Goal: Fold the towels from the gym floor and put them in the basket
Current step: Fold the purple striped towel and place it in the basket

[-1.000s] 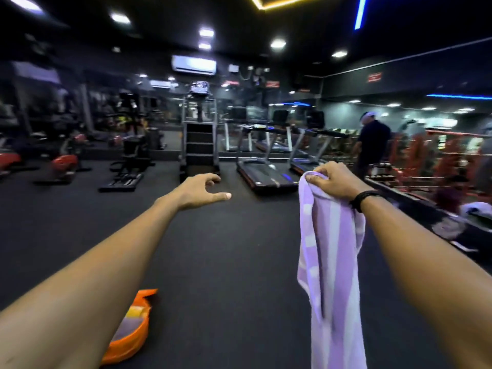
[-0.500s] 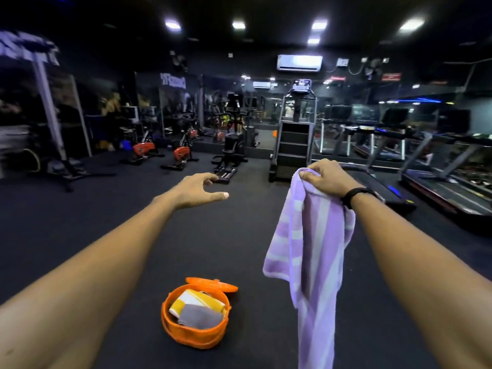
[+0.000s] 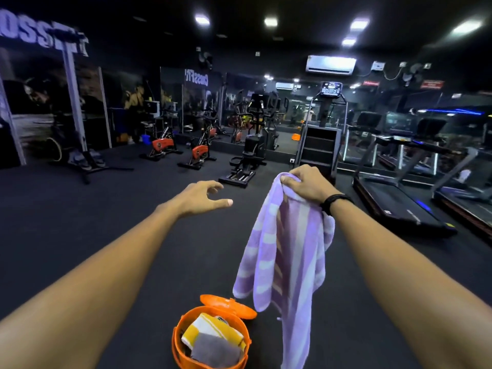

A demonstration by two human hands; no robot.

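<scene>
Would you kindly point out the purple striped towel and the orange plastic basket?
purple striped towel [image 3: 286, 251]: head view, middle of the hanging cloth.
orange plastic basket [image 3: 177, 344]: head view, left rim.

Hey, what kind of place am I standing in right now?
A gym, most likely a CrossFit one: treadmills on the right, exercise bikes along the mirrored wall, and a CrossFit sign overhead.

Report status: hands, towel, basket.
Right hand grips purple striped towel, hanging unfolded. Left hand open, empty. Orange basket below, lid open, holds yellow towel and grey towel. Nothing in the way.
</scene>
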